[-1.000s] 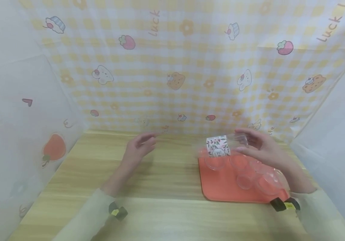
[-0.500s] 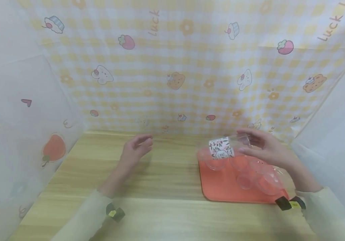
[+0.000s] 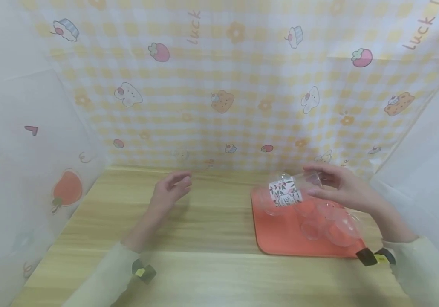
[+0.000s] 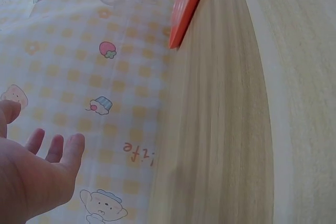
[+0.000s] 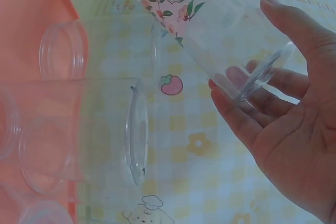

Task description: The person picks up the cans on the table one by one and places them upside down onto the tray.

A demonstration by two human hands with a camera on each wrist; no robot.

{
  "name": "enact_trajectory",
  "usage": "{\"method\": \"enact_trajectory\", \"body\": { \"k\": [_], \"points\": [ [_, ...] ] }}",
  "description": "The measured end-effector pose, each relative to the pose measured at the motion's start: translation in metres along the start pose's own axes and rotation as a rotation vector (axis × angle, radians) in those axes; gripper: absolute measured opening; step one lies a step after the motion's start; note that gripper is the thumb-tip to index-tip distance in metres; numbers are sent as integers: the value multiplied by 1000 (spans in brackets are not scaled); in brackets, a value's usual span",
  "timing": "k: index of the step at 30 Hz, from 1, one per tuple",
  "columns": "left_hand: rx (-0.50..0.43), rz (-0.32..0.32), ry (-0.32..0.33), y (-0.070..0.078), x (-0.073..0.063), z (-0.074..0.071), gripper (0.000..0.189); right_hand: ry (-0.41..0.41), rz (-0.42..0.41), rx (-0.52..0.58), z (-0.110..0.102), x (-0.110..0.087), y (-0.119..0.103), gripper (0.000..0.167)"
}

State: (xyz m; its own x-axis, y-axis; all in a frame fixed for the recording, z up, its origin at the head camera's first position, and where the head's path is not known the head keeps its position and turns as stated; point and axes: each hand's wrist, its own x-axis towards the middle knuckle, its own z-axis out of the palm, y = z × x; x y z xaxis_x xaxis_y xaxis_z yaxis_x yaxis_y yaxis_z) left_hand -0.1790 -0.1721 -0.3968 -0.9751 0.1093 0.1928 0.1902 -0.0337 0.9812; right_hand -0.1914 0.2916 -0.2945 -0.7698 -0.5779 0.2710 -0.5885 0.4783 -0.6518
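In the head view, my right hand point(image 3: 344, 189) holds a clear plastic jar point(image 3: 285, 192) with a white label of pink flowers and green leaves. The jar leans sideways above the back of an orange tray point(image 3: 277, 243), its far end pointing left. The right wrist view has the fingers and thumb round one end of this jar point(image 5: 226, 40). My left hand point(image 3: 171, 187) hovers over the table to the left of the tray, fingers loosely bent and holding nothing. From the left wrist, the same hand point(image 4: 37, 177) shows palm and fingertips.
Several more clear containers point(image 3: 341, 232) lie on the tray, close below the right hand; one is a jar point(image 5: 136, 129) near the right wrist camera. A wooden table point(image 3: 212, 230) carries the tray. Behind it hangs a yellow checked cloth point(image 3: 189, 85), with white sheets point(image 3: 8, 170) at the sides.
The right hand and the labelled jar have shifted slightly right and toward me. My left hand has drifted a little left. The tray and its containers stay as they were.
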Motion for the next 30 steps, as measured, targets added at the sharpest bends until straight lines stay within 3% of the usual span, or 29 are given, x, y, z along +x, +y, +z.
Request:
{"method": "enact_trajectory", "body": {
  "k": [18,30],
  "points": [
    [21,1,-5,-1,-7,-9,44,-126,11,-36,-10,-5,0,55],
    [64,-19,32,-1,-10,-16,44,-188,88,-165,-13,-5,-3,55]
  ]
}}
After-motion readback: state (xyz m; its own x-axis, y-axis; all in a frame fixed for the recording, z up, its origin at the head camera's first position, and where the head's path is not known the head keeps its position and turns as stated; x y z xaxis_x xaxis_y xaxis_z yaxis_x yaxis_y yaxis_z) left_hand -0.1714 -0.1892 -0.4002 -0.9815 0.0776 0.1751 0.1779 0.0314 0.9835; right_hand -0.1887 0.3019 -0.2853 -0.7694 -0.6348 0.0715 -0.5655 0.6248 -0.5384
